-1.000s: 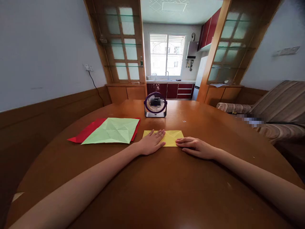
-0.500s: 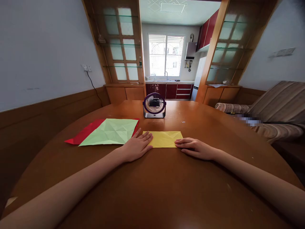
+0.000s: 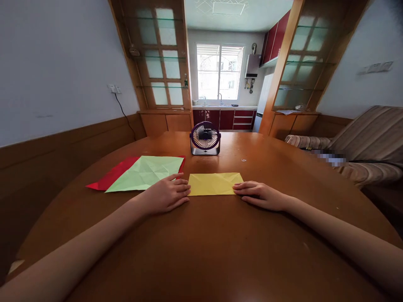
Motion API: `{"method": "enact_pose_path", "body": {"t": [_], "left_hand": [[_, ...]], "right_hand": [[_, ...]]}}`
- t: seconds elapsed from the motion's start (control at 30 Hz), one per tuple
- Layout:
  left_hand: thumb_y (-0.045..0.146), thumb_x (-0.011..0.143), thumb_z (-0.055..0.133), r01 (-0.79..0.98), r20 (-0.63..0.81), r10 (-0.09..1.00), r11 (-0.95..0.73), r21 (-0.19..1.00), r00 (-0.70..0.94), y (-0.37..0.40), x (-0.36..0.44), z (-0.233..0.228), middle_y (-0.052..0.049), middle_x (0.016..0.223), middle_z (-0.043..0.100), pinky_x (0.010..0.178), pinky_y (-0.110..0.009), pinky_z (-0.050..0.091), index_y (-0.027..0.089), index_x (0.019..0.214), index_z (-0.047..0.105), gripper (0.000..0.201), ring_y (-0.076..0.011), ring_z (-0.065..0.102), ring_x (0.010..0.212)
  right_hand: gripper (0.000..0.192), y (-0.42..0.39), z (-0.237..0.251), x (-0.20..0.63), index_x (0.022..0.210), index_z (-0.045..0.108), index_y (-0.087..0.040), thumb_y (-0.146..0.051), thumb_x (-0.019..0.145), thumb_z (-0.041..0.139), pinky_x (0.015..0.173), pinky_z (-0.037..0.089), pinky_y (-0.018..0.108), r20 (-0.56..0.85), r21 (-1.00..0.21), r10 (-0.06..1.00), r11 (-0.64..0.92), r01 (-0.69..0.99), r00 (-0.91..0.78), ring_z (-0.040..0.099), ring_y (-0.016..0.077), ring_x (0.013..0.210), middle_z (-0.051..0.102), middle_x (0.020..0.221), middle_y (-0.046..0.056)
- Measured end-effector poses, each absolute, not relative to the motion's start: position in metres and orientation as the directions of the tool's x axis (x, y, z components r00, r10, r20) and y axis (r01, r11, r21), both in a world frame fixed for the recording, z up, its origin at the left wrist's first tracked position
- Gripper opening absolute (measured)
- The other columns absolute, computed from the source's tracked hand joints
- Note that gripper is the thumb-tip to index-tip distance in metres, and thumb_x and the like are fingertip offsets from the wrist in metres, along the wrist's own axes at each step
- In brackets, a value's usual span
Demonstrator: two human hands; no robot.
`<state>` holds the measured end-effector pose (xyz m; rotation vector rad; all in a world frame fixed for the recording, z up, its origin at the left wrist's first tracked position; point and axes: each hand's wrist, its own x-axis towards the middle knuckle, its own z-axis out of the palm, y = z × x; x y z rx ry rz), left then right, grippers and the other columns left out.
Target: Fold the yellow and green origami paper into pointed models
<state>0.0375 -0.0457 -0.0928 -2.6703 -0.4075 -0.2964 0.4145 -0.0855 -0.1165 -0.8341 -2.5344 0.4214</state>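
Yellow paper [image 3: 215, 184] at frame center on the table [image 3: 201, 251]: folded into a flat rectangle, creased. Left hand [image 3: 165, 195] flat and open at its left edge, right hand [image 3: 260, 195] flat and open on its right corner; neither grips. Green sheet [image 3: 146, 173] over red sheet [image 3: 110, 178], center-left.

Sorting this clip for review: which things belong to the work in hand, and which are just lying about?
In hand:
yellow paper, folded flat
left hand at its left end
right hand on its right end

Lying about:
green paper on red paper
desk fan
table
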Motion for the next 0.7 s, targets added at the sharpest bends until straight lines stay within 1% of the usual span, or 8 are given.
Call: {"method": "enact_pose_path", "body": {"t": [0.13,0.23,0.3,0.37,0.47,0.57,0.63,0.7], "left_hand": [[0.026,0.098,0.043,0.262,0.283,0.135,-0.836,-0.482,0.950,-0.047,0.043,-0.095,-0.005,0.097,0.072,0.100,-0.039,0.043,0.016,0.097,0.069,0.028,-0.0191,0.064,0.092],[0.026,0.097,0.045,0.268,0.302,0.126,-0.826,-0.496,0.945,-0.047,0.045,-0.094,-0.005,0.089,0.071,0.092,-0.038,0.048,0.017,0.092,0.069,0.026,-0.0194,0.064,0.089],[0.026,0.097,0.045,0.296,0.351,0.129,-0.826,-0.480,0.928,-0.047,0.049,-0.094,-0.005,0.089,0.071,0.089,-0.038,0.049,0.017,0.094,0.068,0.025,-0.0200,0.064,0.091],[0.024,0.097,0.045,0.314,0.403,0.123,-0.836,-0.450,0.907,-0.048,0.056,-0.096,-0.007,0.098,0.071,0.089,-0.039,0.049,0.015,0.102,0.066,0.023,-0.0204,0.064,0.095],[0.025,0.098,0.043,0.303,0.431,0.123,-0.875,-0.378,0.894,-0.048,0.076,-0.101,-0.010,0.113,0.068,0.089,-0.037,0.050,0.014,0.117,0.060,0.028,-0.0207,0.063,0.101],[0.030,0.100,0.039,0.302,0.377,0.167,-0.893,-0.334,0.911,-0.048,0.101,-0.106,-0.010,0.112,0.068,0.087,-0.035,0.050,0.014,0.116,0.060,0.031,-0.0213,0.062,0.101],[0.033,0.101,0.037,0.335,0.346,0.222,-0.889,-0.311,0.911,-0.046,0.115,-0.107,-0.009,0.108,0.068,0.083,-0.033,0.050,0.016,0.113,0.062,0.033,-0.0205,0.063,0.097],[0.033,0.101,0.037,0.348,0.334,0.238,-0.880,-0.323,0.912,-0.043,0.125,-0.106,-0.009,0.103,0.068,0.078,-0.031,0.050,0.017,0.112,0.062,0.032,-0.0197,0.063,0.092]], "right_hand": [[0.037,-0.086,-0.116,0.415,0.134,0.055,-0.027,-0.031,0.097,0.050,0.110,0.041,0.043,0.309,-0.413,0.620,0.770,0.486,-0.721,0.050,0.0222,0.129,0.057,0.136,0.007],[0.037,-0.086,-0.116,0.415,0.134,0.055,-0.026,-0.031,0.097,0.050,0.109,0.042,0.043,0.308,-0.392,0.617,0.776,0.495,-0.724,0.051,0.0221,0.128,0.058,0.135,0.007],[0.037,-0.086,-0.116,0.414,0.133,0.056,-0.026,-0.030,0.097,0.049,0.109,0.042,0.043,0.310,-0.373,0.611,0.783,0.498,-0.728,0.051,0.0220,0.128,0.059,0.134,0.008],[0.037,-0.086,-0.116,0.413,0.134,0.055,-0.025,-0.030,0.097,0.049,0.109,0.041,0.043,0.311,-0.352,0.603,0.791,0.501,-0.734,0.051,0.0218,0.128,0.059,0.134,0.008],[0.037,-0.086,-0.116,0.412,0.134,0.055,-0.024,-0.030,0.097,0.049,0.109,0.042,0.043,0.321,-0.337,0.596,0.798,0.499,-0.737,0.052,0.0219,0.127,0.059,0.134,0.009],[0.037,-0.087,-0.116,0.412,0.133,0.057,-0.024,-0.030,0.097,0.049,0.108,0.042,0.044,0.335,-0.332,0.589,0.804,0.493,-0.735,0.053,0.0224,0.126,0.060,0.132,0.009],[0.037,-0.087,-0.116,0.411,0.133,0.056,-0.023,-0.030,0.097,0.048,0.108,0.042,0.044,0.337,-0.323,0.588,0.806,0.496,-0.735,0.054,0.0226,0.125,0.060,0.131,0.010],[0.037,-0.088,-0.115,0.410,0.132,0.057,-0.023,-0.029,0.097,0.048,0.107,0.043,0.044,0.344,-0.318,0.586,0.808,0.497,-0.733,0.055,0.0227,0.124,0.061,0.131,0.011]]}}
